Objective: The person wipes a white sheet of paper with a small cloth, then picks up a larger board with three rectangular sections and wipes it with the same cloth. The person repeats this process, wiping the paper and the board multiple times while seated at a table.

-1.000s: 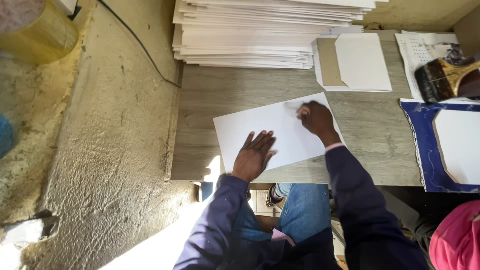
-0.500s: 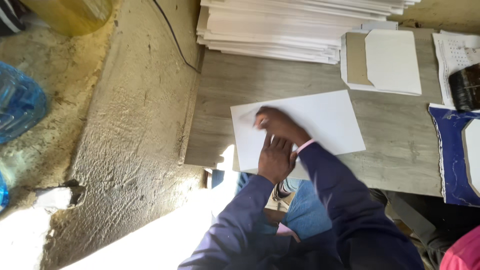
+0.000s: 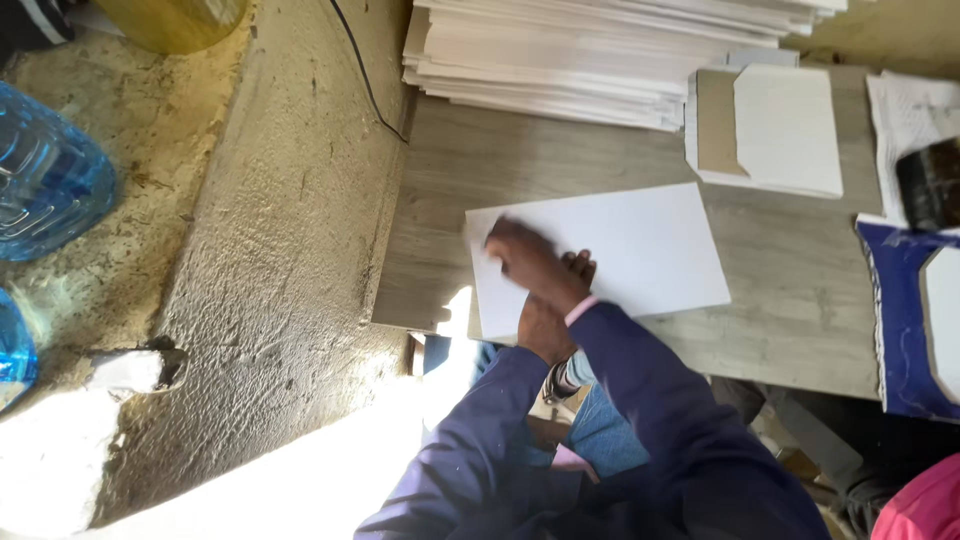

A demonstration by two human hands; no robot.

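A white sheet [image 3: 640, 240] lies flat on the grey wooden table [image 3: 800, 300]. My right hand [image 3: 522, 256] reaches across my body and presses on the sheet's left part, near its left edge; it is blurred, with curled fingers, and whether it holds anything cannot be told. My left hand [image 3: 552, 318] rests flat at the sheet's near edge. The right forearm partly covers it, and its fingertips show just past the right wrist.
A tall stack of white boards [image 3: 600, 60] fills the table's far side, with a brown-and-white card piece [image 3: 780, 125] beside it. A dark brush [image 3: 930, 185] and a blue-edged sheet [image 3: 900, 320] lie at the right. A concrete ledge [image 3: 270, 250], black cable [image 3: 365, 85] and blue bottle [image 3: 45, 175] are left.
My right hand swept from the sheet's far right corner across to its left edge, crossing over my left hand. My left hand stayed at the near edge. The view shifted left.
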